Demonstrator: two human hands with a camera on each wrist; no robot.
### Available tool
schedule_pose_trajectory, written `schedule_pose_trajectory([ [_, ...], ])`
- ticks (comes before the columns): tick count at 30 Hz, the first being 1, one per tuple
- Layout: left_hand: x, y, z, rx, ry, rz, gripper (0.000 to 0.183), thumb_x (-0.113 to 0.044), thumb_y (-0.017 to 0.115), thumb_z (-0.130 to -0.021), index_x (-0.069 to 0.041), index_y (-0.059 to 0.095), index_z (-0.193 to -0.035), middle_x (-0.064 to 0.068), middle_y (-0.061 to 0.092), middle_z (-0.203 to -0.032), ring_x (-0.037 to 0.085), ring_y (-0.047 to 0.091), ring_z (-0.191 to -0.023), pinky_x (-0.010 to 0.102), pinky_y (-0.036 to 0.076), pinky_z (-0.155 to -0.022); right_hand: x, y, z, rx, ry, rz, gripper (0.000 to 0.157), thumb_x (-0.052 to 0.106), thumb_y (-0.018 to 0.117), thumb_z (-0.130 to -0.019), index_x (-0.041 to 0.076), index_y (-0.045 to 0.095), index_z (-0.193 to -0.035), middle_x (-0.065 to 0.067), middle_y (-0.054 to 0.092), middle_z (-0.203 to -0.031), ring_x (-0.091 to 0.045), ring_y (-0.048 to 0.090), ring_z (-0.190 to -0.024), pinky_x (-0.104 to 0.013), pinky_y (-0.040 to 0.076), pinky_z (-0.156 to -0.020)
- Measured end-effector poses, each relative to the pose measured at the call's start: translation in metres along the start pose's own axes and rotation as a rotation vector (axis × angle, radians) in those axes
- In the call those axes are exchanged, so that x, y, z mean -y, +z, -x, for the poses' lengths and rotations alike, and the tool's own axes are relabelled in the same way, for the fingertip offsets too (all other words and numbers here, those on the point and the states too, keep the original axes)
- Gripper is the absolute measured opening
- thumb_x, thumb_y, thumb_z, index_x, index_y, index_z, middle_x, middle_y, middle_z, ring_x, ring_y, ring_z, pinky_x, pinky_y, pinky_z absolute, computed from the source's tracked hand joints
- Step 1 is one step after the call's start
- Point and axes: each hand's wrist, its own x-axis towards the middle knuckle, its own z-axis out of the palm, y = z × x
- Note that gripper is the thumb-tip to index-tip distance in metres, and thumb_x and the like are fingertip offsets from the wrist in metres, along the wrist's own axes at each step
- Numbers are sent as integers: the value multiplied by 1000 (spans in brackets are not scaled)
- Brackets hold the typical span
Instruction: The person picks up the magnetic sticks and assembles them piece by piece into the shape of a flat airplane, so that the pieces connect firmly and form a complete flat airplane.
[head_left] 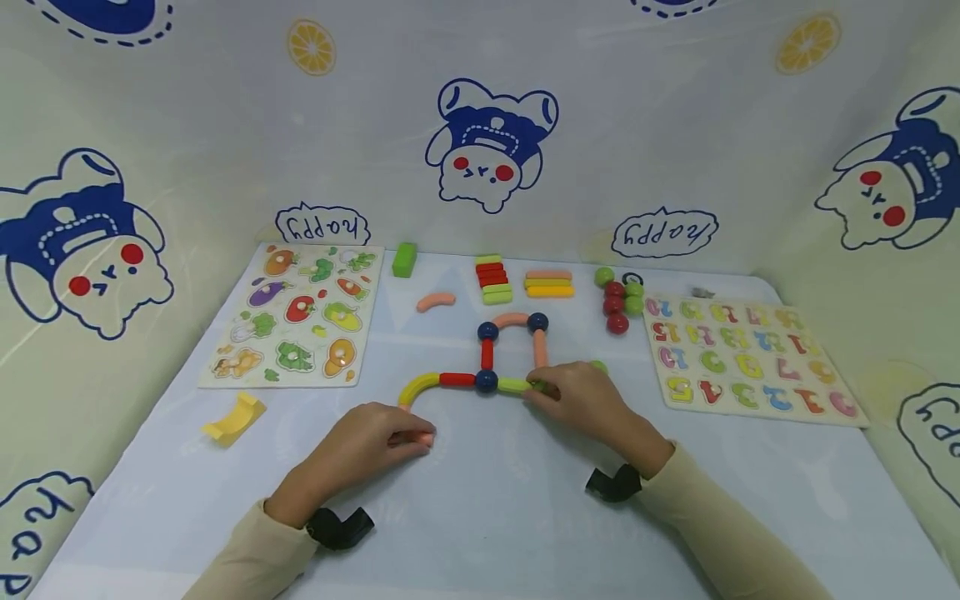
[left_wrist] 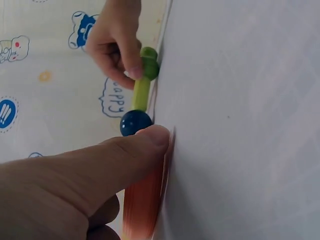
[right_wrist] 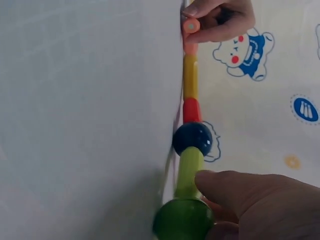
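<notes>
Around the near blue ball [head_left: 487, 382]: vegetable board [head_left: 296, 317] left, number board [head_left: 757, 354] right; my left hand [head_left: 367, 442], left and nearer me, pinches a pink piece [head_left: 425, 438]; my right hand [head_left: 581, 402] pinches the lime rod [head_left: 512, 386] on the ball's right; red balls [head_left: 616, 305] sit beyond, rightward.

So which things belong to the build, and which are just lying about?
In the build (joined or held):
blue balls
red rods
yellow curve
light-green rod
pink pieces
green ball

Lying about:
vegetable board
number board
green block
yellow block
stacked rods, loose pink curve, clustered balls (possible spares)
</notes>
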Motion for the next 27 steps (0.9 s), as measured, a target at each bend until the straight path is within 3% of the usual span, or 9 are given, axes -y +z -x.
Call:
schedule_pose_trajectory([
  [5, 0, 1, -1, 1, 2, 4, 22, -32, 72, -82, -24, 73, -102, -23, 64, -88, -5, 54, -74, 23, 47, -68, -11, -23, -19, 34, 79, -76, 29, 40, 66, -86, 24, 70, -110, 5, 47, -54, -14, 46, -54, -29, 38, -51],
  [11, 3, 1, 2, -3, -4, 7, 21, -30, 73, -82, -23, 73, -102, -22, 64, -87, -5, 52, -70, 21, 46, -65, -29, -43, -84, 15, 85, -140, 18, 31, 67, -87, 23, 71, -103, -2, 50, -61, -20, 47, -57, -30, 37, -50],
  [15, 4, 1, 2, -6, 10, 7, 21, -29, 73, -82, -23, 73, -102, -21, 65, -87, -6, 53, -70, 21, 46, -65, -34, -38, -123, 38, 131, -118, 17, 31, 67, -86, 23, 71, -101, -2, 54, -71, -19, 49, -66, -29, 40, -54],
  [18, 5, 2, 2, -5, 16, 3, 21, -30, 72, -83, -24, 73, -102, -22, 64, -87, -5, 52, -69, 20, 46, -64, -33, -31, -141, 83, 167, -80, 20, 31, 67, -86, 21, 70, -103, -2, 56, -77, -20, 50, -72, -30, 41, -57],
  [27, 3, 4, 1, -7, 29, 10, 21, -31, 71, -83, -23, 73, -103, -21, 64, -87, -5, 53, -70, 21, 46, -66, -27, -26, -166, 145, 169, 71, 17, 27, 68, -85, 18, 71, -100, 2, 63, -99, -18, 51, -82, -30, 46, -69],
])
